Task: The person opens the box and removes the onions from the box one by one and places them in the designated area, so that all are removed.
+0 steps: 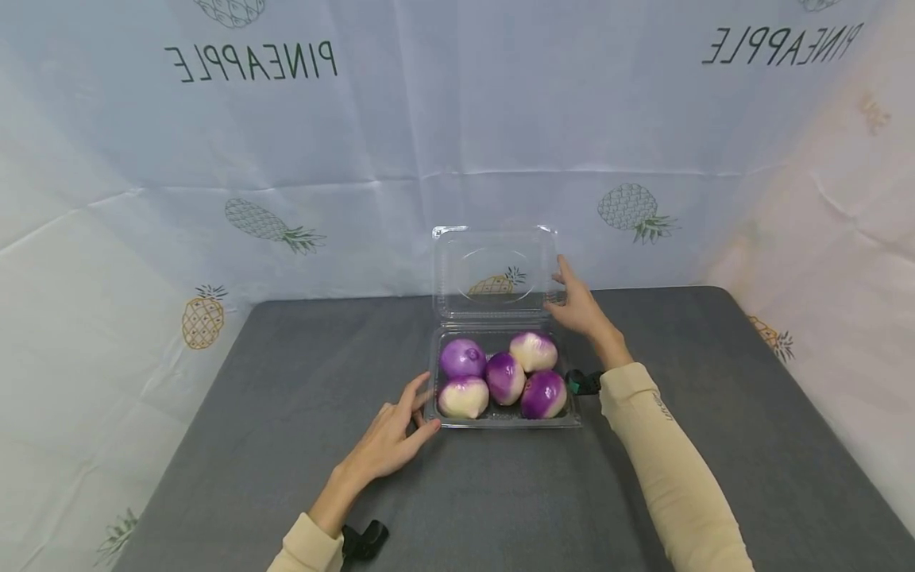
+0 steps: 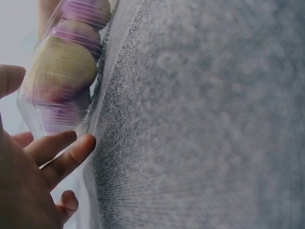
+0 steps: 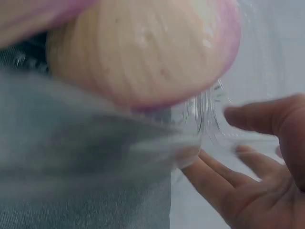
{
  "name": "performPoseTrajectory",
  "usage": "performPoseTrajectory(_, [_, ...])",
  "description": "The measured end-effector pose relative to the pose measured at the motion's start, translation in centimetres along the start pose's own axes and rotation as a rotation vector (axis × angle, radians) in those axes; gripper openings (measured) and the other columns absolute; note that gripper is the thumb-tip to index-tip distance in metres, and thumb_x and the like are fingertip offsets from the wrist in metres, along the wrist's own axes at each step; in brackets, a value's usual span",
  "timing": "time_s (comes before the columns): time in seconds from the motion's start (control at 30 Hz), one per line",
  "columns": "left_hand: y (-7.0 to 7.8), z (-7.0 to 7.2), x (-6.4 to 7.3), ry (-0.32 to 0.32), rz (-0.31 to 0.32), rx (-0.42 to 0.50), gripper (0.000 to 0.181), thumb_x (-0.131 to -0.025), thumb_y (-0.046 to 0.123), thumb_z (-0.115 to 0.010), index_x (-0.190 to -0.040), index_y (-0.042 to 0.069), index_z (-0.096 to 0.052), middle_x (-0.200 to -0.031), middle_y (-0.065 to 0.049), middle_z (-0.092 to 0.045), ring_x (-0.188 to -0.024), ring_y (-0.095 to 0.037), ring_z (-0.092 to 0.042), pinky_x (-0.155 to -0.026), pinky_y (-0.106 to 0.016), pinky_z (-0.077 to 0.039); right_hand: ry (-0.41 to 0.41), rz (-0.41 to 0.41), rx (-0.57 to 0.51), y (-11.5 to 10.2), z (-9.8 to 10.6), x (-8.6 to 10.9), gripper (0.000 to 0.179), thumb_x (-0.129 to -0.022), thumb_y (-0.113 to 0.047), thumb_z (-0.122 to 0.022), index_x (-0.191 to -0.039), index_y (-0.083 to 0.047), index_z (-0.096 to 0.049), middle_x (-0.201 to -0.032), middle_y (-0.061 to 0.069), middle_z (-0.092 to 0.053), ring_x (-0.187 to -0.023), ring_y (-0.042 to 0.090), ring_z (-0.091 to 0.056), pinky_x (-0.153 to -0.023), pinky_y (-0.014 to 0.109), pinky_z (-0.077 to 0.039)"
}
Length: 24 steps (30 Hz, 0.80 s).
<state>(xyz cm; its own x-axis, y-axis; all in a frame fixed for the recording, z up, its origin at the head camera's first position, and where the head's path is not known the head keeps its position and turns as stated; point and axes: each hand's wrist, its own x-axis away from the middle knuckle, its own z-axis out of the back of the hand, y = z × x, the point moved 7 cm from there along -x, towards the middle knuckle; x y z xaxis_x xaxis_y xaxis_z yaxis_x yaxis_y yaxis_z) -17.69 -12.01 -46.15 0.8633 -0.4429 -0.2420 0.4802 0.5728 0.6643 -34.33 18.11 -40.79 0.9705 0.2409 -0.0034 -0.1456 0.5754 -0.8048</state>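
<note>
Grey table [image 1: 529, 492]; printed cloth [image 1: 465, 119] behind lid [image 1: 493, 270]

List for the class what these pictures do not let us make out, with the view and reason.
- Head view: the wording of the lettering on the right sleeve, too small.
- Head view: the underside of the middle bulb, hidden by its own upper side.
- Left wrist view: the rest of the left hand, cut off by the left edge.
- Right wrist view: details of the clear container nearest the camera, blurred.
</note>
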Motion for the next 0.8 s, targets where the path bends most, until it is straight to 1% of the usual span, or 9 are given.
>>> performPoseTrajectory(0.1, [0.0, 0.1, 0.0, 0.01, -0.002, -0.035, 0.072, -0.101, 0.027, -0.063, -0.158, 0.003, -0.027, -0.134, -0.022, -0.067, -0.061, 0.007, -0.039, -0.063, -0.018, -0.033, -0.142, -0.057, -0.034, 0.4, -0.7, 0.4, 0.107, -0.099, -0.003, -0.06, -0.16, -0.018, 0.026, -0.163, 0.038, -0.019, -0.09, 0.04, -0.068, -0.071, 0.037, -0.058])
performPoseTrajectory(0.23, [0.1, 0.2, 0.1, 0.017, -0.01, -0.076, 0.08, -0.1, 0.029, -0.064, -0.162, 0.002, -0.022, -0.137, -0.016, -0.068, -0.063, 0.006, -0.038, -0.072, -0.024, -0.032, -0.257, -0.081, -0.109, 0.4, -1.4, 1.0, 0.114, -0.099, -0.004, -0.062, -0.156, -0.024, 0.035, -0.162, 0.038, -0.02, -0.114, 0.048, -0.064, -0.074, 0.043, -0.061])
performPoseTrajectory(0.33, [0.1, 0.2, 0.2, 0.019, 0.005, -0.117, 0.087, -0.097, 0.037, -0.066, -0.162, 0.002, -0.02, -0.139, -0.011, -0.067, -0.07, 0.005, -0.043, -0.077, -0.027, -0.033, -0.27, -0.065, -0.133, 0.3, -1.7, 1.0, 0.113, -0.1, -0.004, -0.062, -0.156, -0.025, 0.034, -0.161, 0.036, -0.022, -0.123, 0.053, -0.059, -0.076, 0.042, -0.062])
performPoseTrajectory(0.4, [0.0, 0.1, 0.1, 0.008, 0.045, -0.143, 0.095, -0.094, 0.045, -0.068, -0.163, 0.003, -0.018, -0.142, -0.008, -0.066, -0.079, 0.002, -0.051, -0.082, -0.03, -0.034, -0.269, -0.056, -0.132, 0.3, -1.9, 1.0, 0.113, -0.099, -0.004, -0.062, -0.157, -0.025, 0.033, -0.161, 0.036, -0.023, -0.117, 0.051, -0.063, -0.075, 0.041, -0.062])
performPoseTrajectory(0.47, [-0.2, -0.1, 0.1, -0.011, 0.096, -0.162, 0.103, -0.09, 0.052, -0.069, -0.164, 0.006, -0.015, -0.145, -0.007, -0.063, -0.097, -0.007, -0.063, -0.087, -0.034, -0.039, -0.264, -0.054, -0.131, 0.3, -2.0, 0.9, 0.113, -0.099, -0.005, -0.062, -0.157, -0.026, 0.033, -0.161, 0.036, -0.023, -0.106, 0.045, -0.069, -0.074, 0.041, -0.062])
performPoseTrajectory(0.57, [-0.5, -0.2, 0.1, -0.013, 0.138, -0.192, 0.11, -0.085, 0.057, -0.071, -0.165, 0.008, -0.014, -0.143, -0.007, -0.065, -0.106, -0.016, -0.066, -0.091, -0.04, -0.042, -0.26, -0.048, -0.137, 0.4, -2.2, 0.9, 0.114, -0.1, -0.008, -0.063, -0.157, -0.028, 0.033, -0.161, 0.036, -0.022, -0.101, 0.04, -0.071, -0.076, 0.043, -0.061])
performPoseTrajectory(0.63, [-0.6, -0.2, 0.1, -0.001, 0.142, -0.21, 0.11, -0.084, 0.058, -0.072, -0.165, 0.009, -0.015, -0.14, -0.007, -0.067, -0.106, -0.017, -0.067, -0.091, -0.042, -0.043, -0.26, -0.044, -0.133, 0.6, -2.2, 1.0, 0.113, -0.101, -0.012, -0.064, -0.157, -0.03, 0.033, -0.163, 0.035, -0.019, -0.105, 0.041, -0.07, -0.081, 0.046, -0.061])
performPoseTrajectory(0.7, [-0.5, -0.2, 0.2, 0.018, 0.131, -0.234, 0.11, -0.084, 0.059, -0.072, -0.164, 0.008, -0.018, -0.134, -0.005, -0.07, -0.096, -0.012, -0.065, -0.088, -0.039, -0.042, -0.258, -0.042, -0.119, 0.9, -2.0, 1.4, 0.111, -0.101, -0.017, -0.064, -0.157, -0.031, 0.03, -0.164, 0.034, -0.017, -0.112, 0.047, -0.067, -0.087, 0.048, -0.06])
performPoseTrajectory(0.8, [-0.5, -0.2, 0.2, 0.03, 0.123, -0.249, 0.109, -0.084, 0.06, -0.072, -0.164, 0.007, -0.02, -0.133, -0.005, -0.07, -0.094, -0.012, -0.064, -0.087, -0.038, -0.041, -0.243, -0.036, -0.075, 1.1, -1.4, 2.1, 0.106, -0.102, -0.023, -0.064, -0.161, -0.03, 0.023, -0.165, 0.033, -0.015, -0.12, 0.05, -0.063, -0.094, 0.052, -0.056])
